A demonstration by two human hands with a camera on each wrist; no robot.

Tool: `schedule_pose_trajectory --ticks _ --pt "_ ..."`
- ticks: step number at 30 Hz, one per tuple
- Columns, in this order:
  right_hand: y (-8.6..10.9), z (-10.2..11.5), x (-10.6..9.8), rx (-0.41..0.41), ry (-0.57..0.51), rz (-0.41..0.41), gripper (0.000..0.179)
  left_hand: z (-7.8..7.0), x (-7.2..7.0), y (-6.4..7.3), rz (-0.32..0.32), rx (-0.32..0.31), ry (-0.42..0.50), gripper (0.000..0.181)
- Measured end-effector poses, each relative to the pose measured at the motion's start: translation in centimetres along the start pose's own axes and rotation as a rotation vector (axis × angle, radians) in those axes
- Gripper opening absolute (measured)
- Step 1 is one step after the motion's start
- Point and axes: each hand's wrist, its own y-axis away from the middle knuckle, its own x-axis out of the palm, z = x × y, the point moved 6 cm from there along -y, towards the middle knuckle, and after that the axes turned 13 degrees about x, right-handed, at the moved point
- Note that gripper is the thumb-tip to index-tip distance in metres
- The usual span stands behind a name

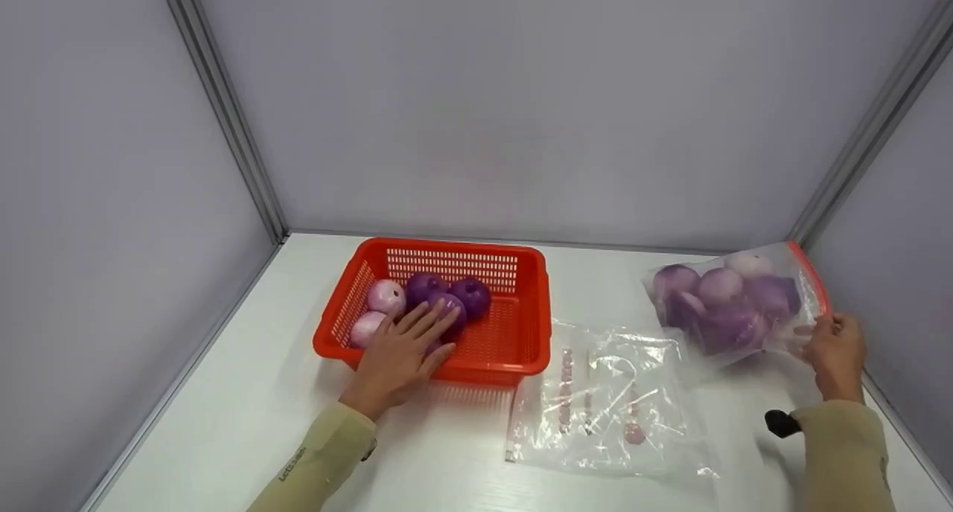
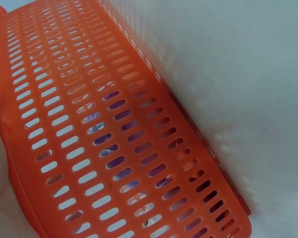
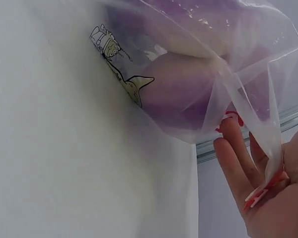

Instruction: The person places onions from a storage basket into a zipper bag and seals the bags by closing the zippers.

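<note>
My left hand [image 1: 398,356] reaches over the near rim of a red slotted plastic basket [image 1: 532,315], fingers spread and laid over the onions inside. Among these are a dark purple onion [image 1: 470,297] and a pale pink onion [image 1: 386,296]. In the left wrist view the basket's side wall [image 2: 89,124] fills most of the frame, purple showing through its slots. My right hand [image 1: 837,352] pinches the red-edged side of a clear zip bag [image 1: 810,285] at the far right. Several purple and pale onions [image 1: 721,286] fill that bag, and a cartoon print [image 3: 134,89] marks it.
A flat clear plastic bag [image 1: 610,400] with pinkish print lies on the white table [image 1: 461,452] between basket and filled bag. Pale panels [image 1: 521,110] close off the back and both sides, with metal corner posts [image 1: 231,117].
</note>
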Motion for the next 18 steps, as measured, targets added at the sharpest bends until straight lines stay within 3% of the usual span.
schedule_pose_trajectory --ticks 10,16,18 --pt "0.1 -1.0 -0.5 0.019 0.104 0.017 0.073 0.1 0.0 0.0 -0.003 0.003 0.003 0.061" --pt "-0.1 -1.0 -1.3 0.046 0.325 -0.039 0.077 0.1 0.1 -0.1 -0.002 0.005 -0.005 0.062" --pt "-0.2 -1.1 -1.1 0.033 0.350 -0.030 0.078 0.1 0.1 -0.1 0.002 0.006 -0.007 0.062"
